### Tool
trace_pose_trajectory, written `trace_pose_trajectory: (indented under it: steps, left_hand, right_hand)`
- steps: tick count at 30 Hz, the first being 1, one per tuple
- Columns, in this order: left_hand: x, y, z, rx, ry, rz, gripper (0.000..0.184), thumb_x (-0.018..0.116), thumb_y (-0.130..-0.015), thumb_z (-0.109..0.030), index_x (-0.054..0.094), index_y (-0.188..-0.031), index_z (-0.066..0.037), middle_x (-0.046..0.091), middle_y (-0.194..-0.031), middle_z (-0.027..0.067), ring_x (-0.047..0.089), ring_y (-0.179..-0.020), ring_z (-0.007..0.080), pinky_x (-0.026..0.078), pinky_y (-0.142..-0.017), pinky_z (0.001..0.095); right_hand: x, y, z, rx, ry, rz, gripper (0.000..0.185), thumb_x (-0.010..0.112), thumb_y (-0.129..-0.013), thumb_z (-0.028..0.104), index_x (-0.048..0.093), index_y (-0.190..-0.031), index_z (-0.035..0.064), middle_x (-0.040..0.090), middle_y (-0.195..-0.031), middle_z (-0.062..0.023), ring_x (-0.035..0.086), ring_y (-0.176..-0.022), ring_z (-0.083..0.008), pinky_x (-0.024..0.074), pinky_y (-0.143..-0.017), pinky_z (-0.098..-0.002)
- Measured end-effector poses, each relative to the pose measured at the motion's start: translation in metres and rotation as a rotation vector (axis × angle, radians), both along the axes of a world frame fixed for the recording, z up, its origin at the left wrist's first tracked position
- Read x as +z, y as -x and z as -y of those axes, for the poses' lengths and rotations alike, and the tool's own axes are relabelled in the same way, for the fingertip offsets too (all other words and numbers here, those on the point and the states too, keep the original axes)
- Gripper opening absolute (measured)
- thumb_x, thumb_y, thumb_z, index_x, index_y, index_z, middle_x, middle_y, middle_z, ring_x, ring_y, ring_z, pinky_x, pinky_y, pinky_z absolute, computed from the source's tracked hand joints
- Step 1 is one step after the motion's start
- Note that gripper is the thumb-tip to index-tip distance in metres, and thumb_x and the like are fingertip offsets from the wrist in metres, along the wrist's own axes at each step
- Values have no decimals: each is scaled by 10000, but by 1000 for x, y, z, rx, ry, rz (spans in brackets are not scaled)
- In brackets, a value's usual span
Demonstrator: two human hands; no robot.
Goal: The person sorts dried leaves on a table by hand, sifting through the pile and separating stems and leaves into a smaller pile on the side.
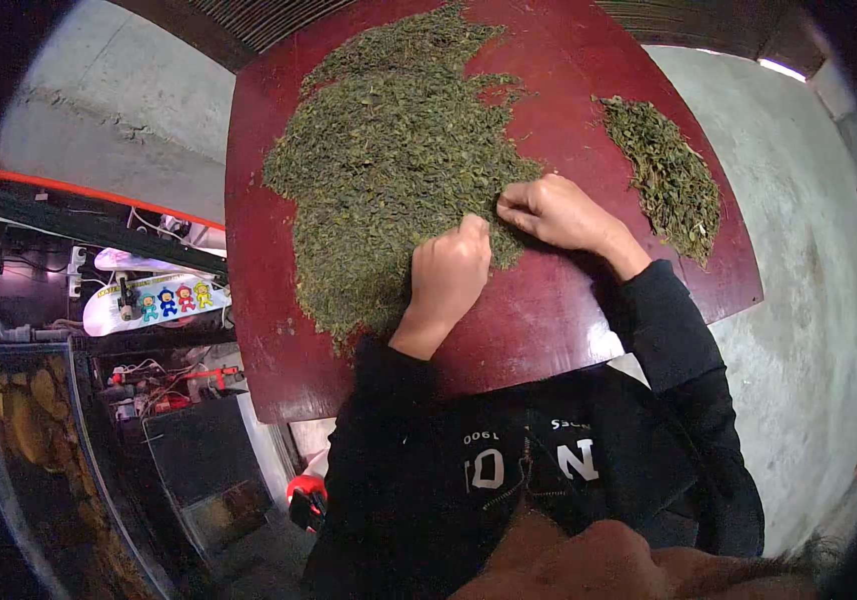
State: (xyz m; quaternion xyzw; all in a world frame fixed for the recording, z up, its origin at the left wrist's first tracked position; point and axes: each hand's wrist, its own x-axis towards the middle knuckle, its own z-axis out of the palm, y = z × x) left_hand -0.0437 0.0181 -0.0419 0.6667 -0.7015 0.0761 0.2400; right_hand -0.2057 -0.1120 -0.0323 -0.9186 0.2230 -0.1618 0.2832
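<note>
Here, the big leaf heap [379, 170] covers much of the red tabletop [479, 345]. Over its near right edge, the left hand [449, 275] curls closed; beside it, the right hand [561, 212], angled inward, pinches its fingertips together. Whether either grips leaves, I can't tell. Right of the heap lies a smaller pile [664, 175].

Fisheye distortion bows the table [539, 320], with blackened frame corners; glare whitens its near edge, right of centre; lower left is dim.
</note>
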Motion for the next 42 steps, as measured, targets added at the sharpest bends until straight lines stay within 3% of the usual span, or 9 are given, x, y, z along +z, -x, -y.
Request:
trace_pose_trajectory:
  steps: [2, 6, 7, 11, 17, 22, 26, 37, 42]
  left_hand:
    - [3, -4, -1, -5, 32, -25, 53, 633, -841, -76, 599, -881, -69, 593, -605, 62, 538, -456, 231, 400, -428, 363]
    - [14, -23, -4, 7, -67, -804, 35, 569, -873, -76, 589, -853, -55, 544, -603, -6, 442, -432, 112, 347, -407, 271]
    - [19, -27, -6, 28, -60, -809, 35, 569, -873, -76, 589, -853, -55, 544, -603, -6, 442, -432, 112, 347, -407, 271]
    - [44, -45, -10, 68, -55, -1441, 63, 537, -878, -63, 583, -834, -62, 507, -634, -31, 345, -481, 34, 260, -406, 207]
    - [37, -59, -9, -48, -41, -1658, 107, 501, -941, -78, 562, -856, -58, 520, -658, 31, 343, -472, 37, 209, -383, 167]
    - [36, -62, -9, -103, -18, -1879, 98, 521, -905, -103, 575, -838, -58, 524, -642, 23, 368, -488, 47, 237, -397, 177]
    - [37, -61, -9, -60, 18, -1978, 130, 504, -948, -117, 573, -864, -46, 534, -660, 50, 371, -456, 48, 211, -352, 170]
    - [34, -65, -8, -55, 23, -2000, 113, 528, -931, -115, 601, -892, -37, 553, -638, 34, 400, -447, 51, 224, -351, 170]
    - [24, -68, -7, -102, 11, -1986, 139, 523, -975, -133, 606, -968, -22, 502, -642, 11, 382, -464, 36, 232, -354, 159]
  right_hand:
    - [0, 0, -1, 8, 1, 5, 136, 582, -869, 153, 618, -818, 32, 658, -732, -147, 596, -627, -382, 476, -602, -441]
    - [1, -1, -4, -3, -117, 71, 132, 597, -867, 157, 627, -824, 37, 657, -730, -136, 582, -596, -363, 465, -585, -422]
    - [1, -3, -5, 18, -119, 65, 132, 597, -867, 157, 627, -824, 37, 657, -730, -136, 582, -596, -363, 465, -585, -422]
    - [3, -9, -15, 11, -85, 57, 115, 612, -863, 138, 630, -812, 36, 655, -721, -120, 571, -565, -333, 454, -565, -400]
    - [-7, -22, -28, 174, 67, 127, 72, 632, -867, 74, 649, -899, 12, 658, -731, -94, 563, -549, -259, 447, -556, -343]
    - [-10, -30, -38, 130, 221, 129, 76, 651, -849, 60, 659, -908, 13, 666, -737, -89, 572, -546, -251, 451, -545, -333]
    - [-9, -36, -43, 71, 253, 210, 71, 653, -844, 55, 661, -905, 21, 667, -746, -92, 567, -536, -254, 449, -533, -335]
    - [-10, -47, -48, 161, 332, 127, 89, 642, -841, 47, 633, -929, 35, 640, -721, -94, 569, -537, -262, 450, -528, -343]
    - [-16, -46, -43, 161, 406, 59, 84, 635, -833, 41, 606, -912, 41, 625, -703, -96, 569, -536, -273, 447, -526, -351]
